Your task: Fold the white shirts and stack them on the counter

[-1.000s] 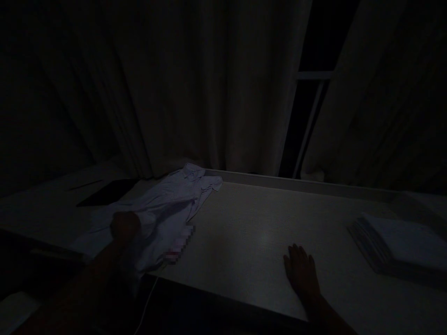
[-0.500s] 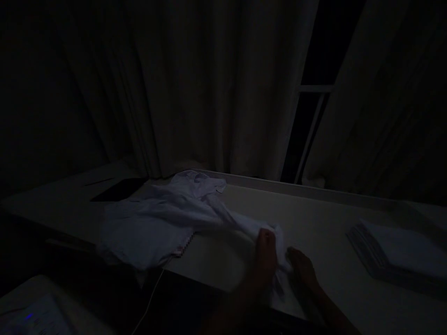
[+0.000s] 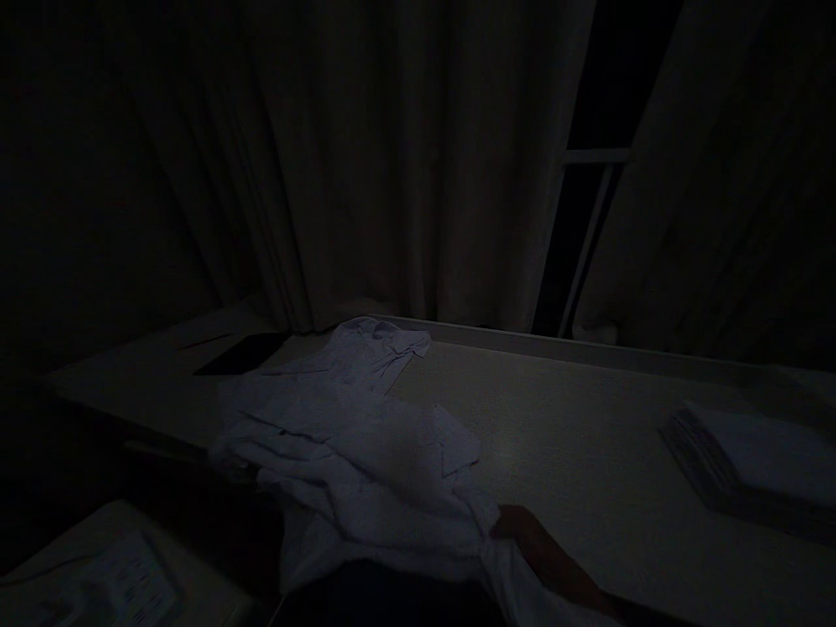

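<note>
A pale, light-weight shirt (image 3: 392,488) spreads across the front of the table, with its near edge hanging over the table's front. My right hand (image 3: 526,535) is closed on the right part of this shirt, and loose cloth hangs down below the fingers. My left hand does not show. Behind, toward the curtain, more pale cloth (image 3: 366,348) lies crumpled on the table. Whether it is a separate garment or part of the same one I cannot tell in this dim light.
A stack of folded pale cloth (image 3: 771,461) lies on the table (image 3: 588,444) at right. A flat dark item (image 3: 241,354) lies at back left. Curtains (image 3: 405,174) hang behind the table. A white panel with small dark marks (image 3: 137,579) sits on a lower surface at left.
The shirt's stretched right part has come nearer and now spreads wide over the front edge. My left hand has gone out of sight; my right hand has moved lower and closed on cloth.
</note>
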`<state>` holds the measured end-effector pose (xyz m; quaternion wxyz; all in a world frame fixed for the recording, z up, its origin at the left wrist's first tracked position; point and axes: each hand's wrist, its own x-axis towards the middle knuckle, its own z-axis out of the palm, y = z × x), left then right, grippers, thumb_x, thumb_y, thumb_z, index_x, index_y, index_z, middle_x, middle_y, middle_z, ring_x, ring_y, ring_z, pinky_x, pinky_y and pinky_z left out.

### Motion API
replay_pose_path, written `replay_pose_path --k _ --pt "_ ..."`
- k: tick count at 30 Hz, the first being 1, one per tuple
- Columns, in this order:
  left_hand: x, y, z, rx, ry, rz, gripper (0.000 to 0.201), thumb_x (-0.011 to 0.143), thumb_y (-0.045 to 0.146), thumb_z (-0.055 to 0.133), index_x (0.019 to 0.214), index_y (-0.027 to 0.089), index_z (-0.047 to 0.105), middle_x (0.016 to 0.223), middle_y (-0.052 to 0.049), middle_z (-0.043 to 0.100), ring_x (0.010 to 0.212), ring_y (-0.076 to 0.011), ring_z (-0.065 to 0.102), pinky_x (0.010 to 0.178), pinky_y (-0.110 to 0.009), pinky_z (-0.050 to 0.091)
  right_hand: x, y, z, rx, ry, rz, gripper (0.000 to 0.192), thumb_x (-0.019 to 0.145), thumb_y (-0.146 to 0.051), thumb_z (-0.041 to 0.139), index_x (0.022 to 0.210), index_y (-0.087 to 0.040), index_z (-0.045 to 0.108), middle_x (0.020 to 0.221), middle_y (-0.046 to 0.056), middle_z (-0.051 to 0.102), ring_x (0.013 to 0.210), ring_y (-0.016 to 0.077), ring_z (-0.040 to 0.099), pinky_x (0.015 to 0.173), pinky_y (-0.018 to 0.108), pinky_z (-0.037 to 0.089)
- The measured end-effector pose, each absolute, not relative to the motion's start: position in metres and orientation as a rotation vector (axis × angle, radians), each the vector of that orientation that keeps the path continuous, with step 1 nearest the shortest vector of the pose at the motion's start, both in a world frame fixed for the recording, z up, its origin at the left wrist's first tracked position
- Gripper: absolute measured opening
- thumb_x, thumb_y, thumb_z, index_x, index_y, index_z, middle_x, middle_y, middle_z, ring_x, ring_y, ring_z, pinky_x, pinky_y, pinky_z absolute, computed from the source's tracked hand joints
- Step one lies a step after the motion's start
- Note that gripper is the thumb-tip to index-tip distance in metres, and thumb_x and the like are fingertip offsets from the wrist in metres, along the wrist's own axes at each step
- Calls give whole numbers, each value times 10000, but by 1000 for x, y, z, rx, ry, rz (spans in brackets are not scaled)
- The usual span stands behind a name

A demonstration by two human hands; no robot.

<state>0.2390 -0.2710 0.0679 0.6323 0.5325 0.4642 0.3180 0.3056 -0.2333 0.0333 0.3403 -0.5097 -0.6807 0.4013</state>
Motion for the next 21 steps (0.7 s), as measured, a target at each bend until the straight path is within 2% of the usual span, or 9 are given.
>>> replay_pose_path --k 4,8,11,13,16,19,21 --pt "166 -260 71 1268 1115 770 541 730 792 409 910 334 633 877 -68 684 832 -233 632 760 -429 496 353 -236 47 -1410 -1506 1108 282 539 -351 639 796 -266 716 1051 83 707 1089 338 599 934 424 487" --pt "85 -192 68 1697 1527 951 451 869 598 354 998 244 601 1076 -70 682 968 -206 631 893 -361 478 406 -242 67 -1434 -1092 1365 301 621 -308 591 863 -179 715 877 118 728 922 332 676 821 439 538" --pt "49 -134 51 1830 1709 847 415 890 477 362 1128 202 561 1163 -106 651 1078 -227 600 975 -392 432 437 -247 82 -1421 -821 1449 254 646 -332 632 809 -157 719 846 134 734 915 344 682 862 459 525" --pt "40 -110 34 2016 1785 619 455 880 416 392 1235 164 522 1296 -126 590 1213 -223 529 1052 -372 371 454 -252 90 -1465 -783 1321 210 632 -359 669 736 -183 720 851 131 739 978 358 665 923 459 499" --pt "45 -95 8 2135 1763 382 601 812 404 509 1336 112 474 1458 -155 454 1356 -244 396 1131 -365 270 472 -265 95 -1578 -900 951 174 565 -336 732 702 -229 735 903 109 743 1120 382 599 1014 447 444" --pt "61 -92 -10 2172 1728 223 705 789 471 526 1396 126 430 1497 -159 402 1391 -277 344 1141 -416 240 481 -279 94 -1623 -995 744 283 503 -289 777 784 -270 764 1004 77 734 1220 384 528 1065 432 397" --pt "75 -92 -15 2181 1716 162 757 777 528 522 1417 138 409 1495 -176 397 1392 -301 340 1126 -447 254 481 -287 95 -1612 -1047 744 316 500 -288 781 816 -285 770 1005 69 736 1201 376 545 1034 423 427"
